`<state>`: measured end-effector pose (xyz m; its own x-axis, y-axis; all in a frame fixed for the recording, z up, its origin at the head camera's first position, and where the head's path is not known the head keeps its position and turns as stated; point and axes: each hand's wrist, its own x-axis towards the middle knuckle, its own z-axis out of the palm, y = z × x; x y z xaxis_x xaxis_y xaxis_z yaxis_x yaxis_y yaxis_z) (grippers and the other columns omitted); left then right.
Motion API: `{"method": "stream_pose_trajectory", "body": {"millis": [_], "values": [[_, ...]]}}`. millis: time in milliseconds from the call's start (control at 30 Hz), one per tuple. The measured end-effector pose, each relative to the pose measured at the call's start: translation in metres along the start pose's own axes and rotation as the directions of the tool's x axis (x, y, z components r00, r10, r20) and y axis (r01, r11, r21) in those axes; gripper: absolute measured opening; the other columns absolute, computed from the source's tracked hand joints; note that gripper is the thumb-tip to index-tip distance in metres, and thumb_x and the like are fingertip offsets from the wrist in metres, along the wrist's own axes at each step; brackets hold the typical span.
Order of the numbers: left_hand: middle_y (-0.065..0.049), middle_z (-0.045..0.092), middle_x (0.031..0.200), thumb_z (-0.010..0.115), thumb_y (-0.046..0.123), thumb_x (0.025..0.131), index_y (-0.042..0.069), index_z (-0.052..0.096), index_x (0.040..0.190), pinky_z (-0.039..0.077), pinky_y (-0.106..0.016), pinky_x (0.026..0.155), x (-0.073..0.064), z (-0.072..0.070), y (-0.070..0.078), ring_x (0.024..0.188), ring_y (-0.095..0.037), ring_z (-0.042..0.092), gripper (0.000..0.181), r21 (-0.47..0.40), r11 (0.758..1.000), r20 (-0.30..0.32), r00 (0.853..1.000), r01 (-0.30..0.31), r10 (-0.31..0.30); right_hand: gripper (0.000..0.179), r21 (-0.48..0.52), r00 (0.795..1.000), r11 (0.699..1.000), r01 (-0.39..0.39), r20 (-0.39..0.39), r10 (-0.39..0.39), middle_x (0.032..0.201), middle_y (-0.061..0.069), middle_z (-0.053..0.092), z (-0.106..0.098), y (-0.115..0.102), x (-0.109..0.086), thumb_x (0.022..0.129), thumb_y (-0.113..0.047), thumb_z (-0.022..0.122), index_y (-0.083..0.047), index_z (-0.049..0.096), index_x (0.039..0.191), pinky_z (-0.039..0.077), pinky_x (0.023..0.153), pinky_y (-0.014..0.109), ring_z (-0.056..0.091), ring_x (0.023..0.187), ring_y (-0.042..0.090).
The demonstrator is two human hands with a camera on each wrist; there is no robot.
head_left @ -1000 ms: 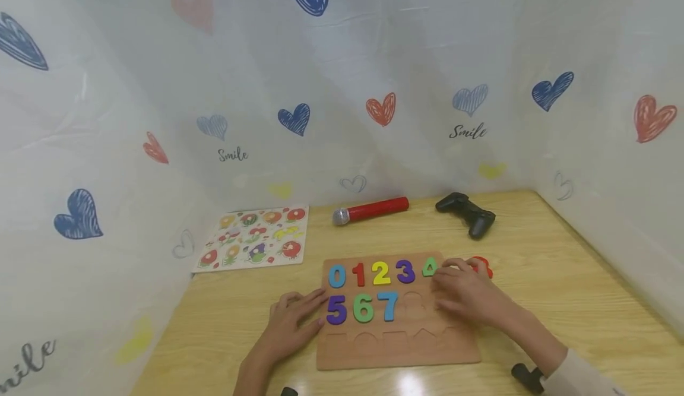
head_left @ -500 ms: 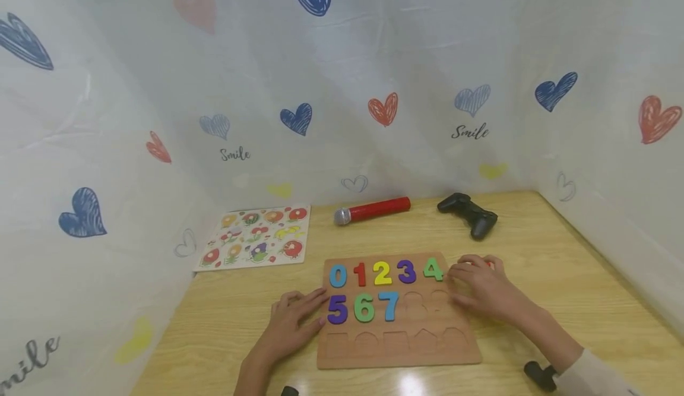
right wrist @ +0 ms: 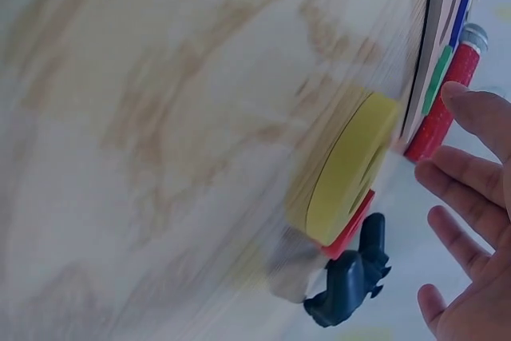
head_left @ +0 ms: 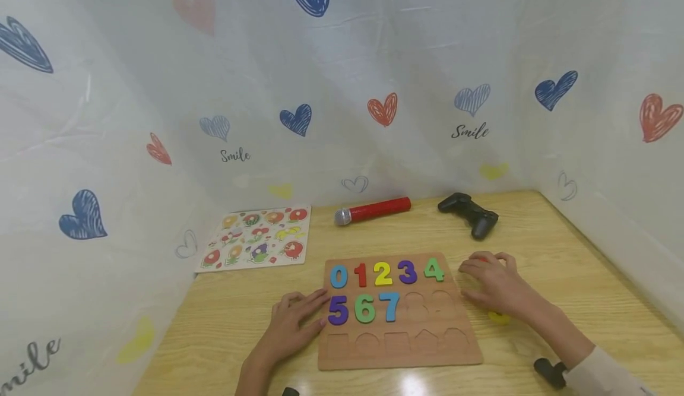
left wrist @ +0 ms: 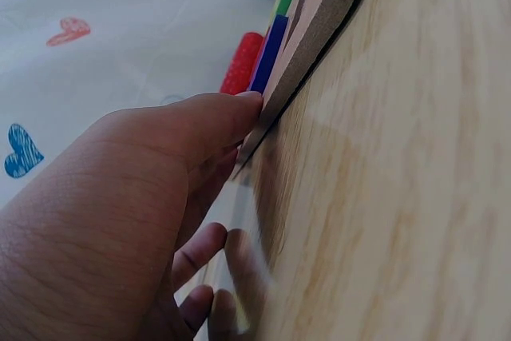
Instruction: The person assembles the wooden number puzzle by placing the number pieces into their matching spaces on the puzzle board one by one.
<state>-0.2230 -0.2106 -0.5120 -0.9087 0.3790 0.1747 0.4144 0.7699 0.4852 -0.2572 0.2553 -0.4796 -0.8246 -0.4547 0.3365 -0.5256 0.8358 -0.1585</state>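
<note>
In the head view, a brown puzzle board (head_left: 363, 354) lies on the table, with coloured numbers 0 to 7 on its upper two rows. The green 4 (head_left: 434, 269) sits at the right end of the top row. My left hand (head_left: 291, 325) touches the board's left edge with thumb and fingers, beside the purple 5 (head_left: 338, 310). Just right of the board, my right hand (head_left: 499, 286) hovers with loosely spread fingers and nothing in them. A thick yellow piece (right wrist: 347, 173) and a red piece (right wrist: 351, 225) lie close below it, mostly hidden in the head view.
Behind the board lie a red microphone (head_left: 376, 209) and a black game controller (head_left: 469, 215). A fruit picture board (head_left: 256, 238) is at the back left. White sheeting with hearts (head_left: 342, 75) encloses the table on its back and sides.
My right hand has drawn back to the right, off the board and away from the green 4, which is now fully visible. The yellow piece has come into view. My left hand stays put.
</note>
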Motion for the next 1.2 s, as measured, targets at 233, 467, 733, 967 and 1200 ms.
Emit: {"method": "stream_pose_trajectory", "body": {"millis": [233, 467, 733, 967, 1200], "values": [[0.016, 0.046, 0.151, 0.060, 0.049, 0.097, 0.033, 0.057, 0.143, 0.027, -0.050, 0.092, 0.000, -0.001, 0.001, 0.124, -0.020, 0.035, 0.049, 0.006, 1.000, 0.002, 1.000, 0.004, -0.004, 0.038, 0.001, 0.999, 1.000, -0.029, 0.013, 0.029, 0.115, 0.008, 0.069, -0.003, 0.010, -0.001, 0.079, -0.025, 0.085, -0.010, 0.072, 0.111, 0.025, 0.090, 0.063, 0.051, 0.117, 0.035], [0.015, 0.046, 0.151, 0.060, 0.049, 0.097, 0.032, 0.056, 0.144, 0.027, -0.050, 0.093, -0.001, -0.001, 0.001, 0.123, -0.020, 0.035, 0.049, 0.008, 1.000, 0.003, 1.000, 0.005, -0.005, 0.038, 0.021, 0.999, 0.998, -0.051, 0.017, 0.050, 0.115, 0.010, 0.069, -0.003, 0.019, -0.002, 0.080, -0.025, 0.084, -0.009, 0.073, 0.113, 0.024, 0.090, 0.064, 0.050, 0.117, 0.036], [0.016, 0.046, 0.151, 0.060, 0.049, 0.097, 0.033, 0.057, 0.143, 0.027, -0.049, 0.092, 0.000, -0.001, 0.001, 0.123, -0.019, 0.035, 0.049, 0.015, 1.000, 0.001, 1.000, 0.003, -0.003, 0.038, 0.042, 0.995, 0.995, -0.093, 0.031, 0.092, 0.114, 0.011, 0.069, -0.003, 0.030, -0.001, 0.079, -0.025, 0.085, -0.010, 0.072, 0.113, 0.022, 0.090, 0.066, 0.047, 0.117, 0.038], [0.016, 0.046, 0.151, 0.060, 0.050, 0.097, 0.033, 0.057, 0.143, 0.027, -0.049, 0.092, 0.001, -0.001, 0.002, 0.123, -0.019, 0.035, 0.049, 0.015, 1.000, 0.006, 1.000, 0.006, -0.006, 0.043, 0.023, 0.991, 0.991, -0.130, 0.048, 0.128, 0.114, 0.011, 0.069, -0.002, 0.037, 0.000, 0.076, -0.025, 0.088, -0.009, 0.072, 0.113, 0.023, 0.089, 0.066, 0.046, 0.118, 0.039], [0.016, 0.047, 0.151, 0.060, 0.049, 0.097, 0.034, 0.057, 0.143, 0.028, -0.049, 0.092, 0.001, 0.000, 0.000, 0.123, -0.019, 0.035, 0.049, 0.018, 1.000, -0.005, 1.000, 0.002, -0.002, 0.046, 0.002, 0.986, 0.988, -0.152, 0.070, 0.151, 0.117, 0.014, 0.069, -0.001, 0.042, 0.002, 0.075, -0.023, 0.086, -0.006, 0.071, 0.115, 0.024, 0.087, 0.068, 0.045, 0.119, 0.041]]}}
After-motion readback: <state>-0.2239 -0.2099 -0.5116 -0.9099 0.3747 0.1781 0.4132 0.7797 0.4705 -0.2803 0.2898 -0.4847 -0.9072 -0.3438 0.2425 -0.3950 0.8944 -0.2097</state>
